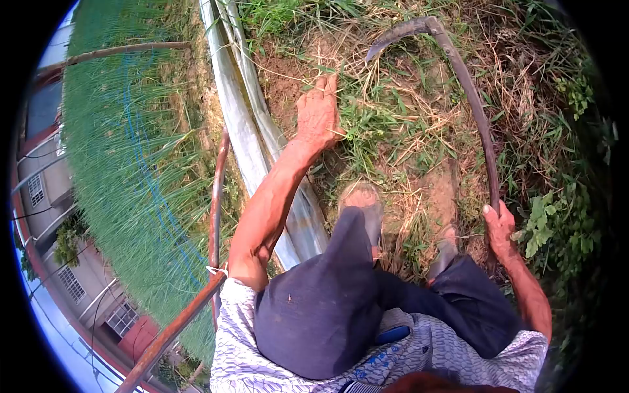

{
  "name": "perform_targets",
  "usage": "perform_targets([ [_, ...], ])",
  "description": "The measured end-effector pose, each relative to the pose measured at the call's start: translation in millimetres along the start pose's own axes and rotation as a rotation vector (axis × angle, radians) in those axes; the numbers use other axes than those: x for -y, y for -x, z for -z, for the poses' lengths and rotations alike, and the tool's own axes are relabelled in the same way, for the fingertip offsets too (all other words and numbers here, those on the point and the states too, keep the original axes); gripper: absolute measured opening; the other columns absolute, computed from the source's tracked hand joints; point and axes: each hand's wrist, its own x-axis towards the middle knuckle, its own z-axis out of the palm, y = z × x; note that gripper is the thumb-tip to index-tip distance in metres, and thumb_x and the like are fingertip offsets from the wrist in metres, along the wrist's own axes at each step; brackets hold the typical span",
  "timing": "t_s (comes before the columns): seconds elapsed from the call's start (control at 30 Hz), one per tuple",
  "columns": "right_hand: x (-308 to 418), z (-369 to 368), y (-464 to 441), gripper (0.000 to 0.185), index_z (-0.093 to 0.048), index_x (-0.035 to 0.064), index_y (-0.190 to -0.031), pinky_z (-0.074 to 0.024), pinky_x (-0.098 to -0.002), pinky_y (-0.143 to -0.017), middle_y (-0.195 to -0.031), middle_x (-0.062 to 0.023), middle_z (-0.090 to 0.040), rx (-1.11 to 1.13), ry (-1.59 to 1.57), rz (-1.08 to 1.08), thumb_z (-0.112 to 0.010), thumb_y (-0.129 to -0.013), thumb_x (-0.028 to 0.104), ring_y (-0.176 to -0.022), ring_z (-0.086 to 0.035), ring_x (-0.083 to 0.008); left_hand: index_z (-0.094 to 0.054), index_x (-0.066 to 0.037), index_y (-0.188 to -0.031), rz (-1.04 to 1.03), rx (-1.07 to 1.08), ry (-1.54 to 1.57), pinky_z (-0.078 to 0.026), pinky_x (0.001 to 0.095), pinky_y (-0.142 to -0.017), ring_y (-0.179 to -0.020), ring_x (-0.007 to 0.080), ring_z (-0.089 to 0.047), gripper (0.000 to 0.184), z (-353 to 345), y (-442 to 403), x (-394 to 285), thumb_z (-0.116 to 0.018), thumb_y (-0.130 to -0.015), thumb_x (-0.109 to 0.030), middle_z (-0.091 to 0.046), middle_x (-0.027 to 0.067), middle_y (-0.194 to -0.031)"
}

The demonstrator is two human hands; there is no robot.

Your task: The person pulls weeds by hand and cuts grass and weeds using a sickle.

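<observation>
My right hand point(500, 230) is closed around the lower end of the long wooden handle of a sickle point(476, 108). The sickle's curved, dark blade points left at the far end, just above the weedy ground. Farther forward on the left, my left hand point(319, 112) is down at soil level, back upward and fingers bent down into the grass point(359, 134). Its fingers look closed on the grass, though their tips and the thumb are mostly hidden.
Clear plastic sheeting point(239, 98) runs along the ground beside my left arm. Beyond it stand a wooden pole point(220, 190) and a dense bed of thin green plants point(131, 164). My shoe point(362, 200) is on bare soil. Leafy weeds point(557, 223) grow at right.
</observation>
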Motion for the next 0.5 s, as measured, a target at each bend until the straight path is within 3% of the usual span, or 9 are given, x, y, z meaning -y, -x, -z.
perform_targets([
  [0.07, 11, -2, -5, 0.043, -0.054, 0.0040, -0.093, -0.0367, -0.0300, -0.059, -0.072, 0.0005, -0.045, -0.029, 0.070, 0.008, -0.061, -0.092, 0.046, -0.068, -0.041, -0.0118, -0.041, 0.003, -0.139, 0.106, 0.062, 0.016, -0.043, 0.0474, -0.096, -0.117, 0.0390, -0.051, 0.080, 3, -16, -26, -0.072, -0.070, -0.024, -0.047, 0.0249, -0.132],
  [0.13, 30, -6, -8, 0.046, -0.055, 0.0037, -0.093, -0.0379, -0.0320, -0.059, -0.071, -0.0006, -0.045, 0.000, 0.001, -0.023, -0.060, -0.092, 0.049, -0.067, -0.042, -0.0130, -0.053, -0.001, -0.123, 0.112, -0.020, -0.024, -0.048, 0.0445, -0.087, -0.104, 0.0366, -0.060, 0.060, -12, -29, -29, -0.071, -0.069, -0.021, -0.059, 0.0212, -0.118],
  [0.17, 48, -3, -7, 0.048, -0.055, 0.0030, -0.093, -0.0399, -0.0344, -0.059, -0.070, -0.0036, -0.047, -0.017, 0.085, 0.033, -0.060, -0.091, 0.050, -0.065, -0.045, -0.0158, -0.053, -0.001, -0.123, 0.106, -0.026, -0.019, -0.048, 0.0445, -0.087, -0.104, 0.0366, -0.060, 0.060, -20, -34, -24, -0.071, -0.069, -0.021, -0.059, 0.0212, -0.118],
  [0.23, 44, -5, -13, 0.048, -0.053, 0.0036, -0.092, -0.0390, -0.0343, -0.057, -0.068, -0.0030, -0.047, -0.041, 0.133, 0.045, -0.060, -0.091, 0.051, -0.063, -0.045, -0.0156, -0.062, -0.003, -0.096, 0.030, 0.235, 0.044, -0.052, 0.0427, -0.073, -0.087, 0.0368, -0.064, 0.032, -29, -45, -14, -0.066, -0.071, -0.021, -0.065, 0.0185, -0.095],
  [0.27, 41, -6, -16, 0.049, -0.052, 0.0042, -0.091, -0.0380, -0.0341, -0.055, -0.067, -0.0024, -0.047, -0.053, 0.179, 0.056, -0.059, -0.091, 0.052, -0.060, -0.045, -0.0153, -0.062, -0.003, -0.096, 0.023, 0.231, 0.048, -0.052, 0.0427, -0.073, -0.087, 0.0368, -0.064, 0.032, -30, -51, -11, -0.066, -0.071, -0.021, -0.065, 0.0185, -0.095],
  [0.33, 36, -5, -17, 0.049, -0.052, 0.0040, -0.091, -0.0392, -0.0353, -0.056, -0.066, -0.0049, -0.049, -0.050, 0.195, 0.072, -0.058, -0.092, 0.053, -0.061, -0.047, -0.0168, -0.061, -0.003, -0.082, 0.021, 0.339, 0.207, -0.053, 0.0445, -0.064, -0.075, 0.0389, -0.064, 0.020, -12, -60, -14, -0.063, -0.073, -0.021, -0.064, 0.0179, -0.077],
  [0.4, 28, 1, -15, 0.042, -0.055, 0.0016, -0.098, -0.0428, -0.0397, -0.058, -0.067, -0.0116, -0.053, -0.006, 0.241, 0.035, -0.059, -0.093, 0.043, -0.060, -0.052, -0.0234, -0.062, -0.004, -0.088, 0.044, 0.298, 0.257, -0.052, 0.0470, -0.068, -0.078, 0.0399, -0.064, 0.021, -6, -60, -14, -0.057, -0.077, -0.022, -0.064, 0.0204, -0.078],
  [0.5, -25, 26, 16, 0.037, -0.054, 0.0022, -0.101, -0.0425, -0.0412, -0.056, -0.066, -0.0127, -0.053, -0.004, 0.352, -0.033, -0.061, -0.093, 0.038, -0.059, -0.053, -0.0265, -0.063, -0.009, -0.090, -0.149, 0.276, 0.321, -0.051, 0.0486, -0.067, -0.079, 0.0424, -0.063, 0.024, 12, -53, -24, -0.055, -0.083, -0.030, -0.065, 0.0206, -0.080],
])
